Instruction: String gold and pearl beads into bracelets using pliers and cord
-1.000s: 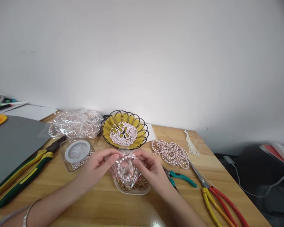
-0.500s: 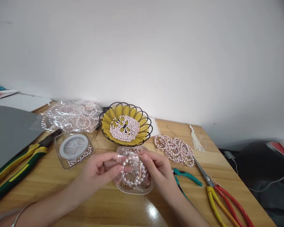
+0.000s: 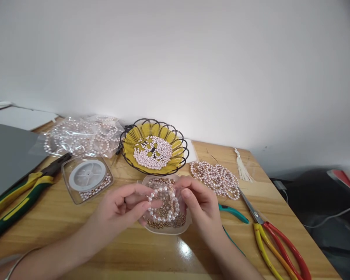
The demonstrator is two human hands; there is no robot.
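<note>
Over a small clear tray [image 3: 175, 231] of gold and pinkish beads, both hands hold up a pearl bracelet [image 3: 162, 219] with a thin clear plastic bag about it. Thumb and fingers of my left hand [image 3: 125, 208] are closed on the bracelet's left edge. My right hand [image 3: 200, 202] pinches the clear bag [image 3: 178, 193] at the right, close to a gold-coloured piece on the bracelet. Whether the bracelet lies wholly inside the film cannot be made out. Behind the tray stands a yellow basket [image 3: 128, 149] holding loose pale pink beads [image 3: 154, 153].
Bead strands [image 3: 216, 179], a white tassel [image 3: 242, 166], red-and-yellow scissors [image 3: 259, 221] and teal-handled pliers [image 3: 235, 213] lie right. Green-and-yellow pliers [image 3: 32, 190], a boxed white spool [image 3: 87, 175] and bagged bead strands [image 3: 78, 136] lie left. A wall [image 3: 175, 70] rises behind.
My right hand has shifted a little to the right, and the bracelet's ring shows more clearly, with less glare from the film. The whole view has moved slightly.
</note>
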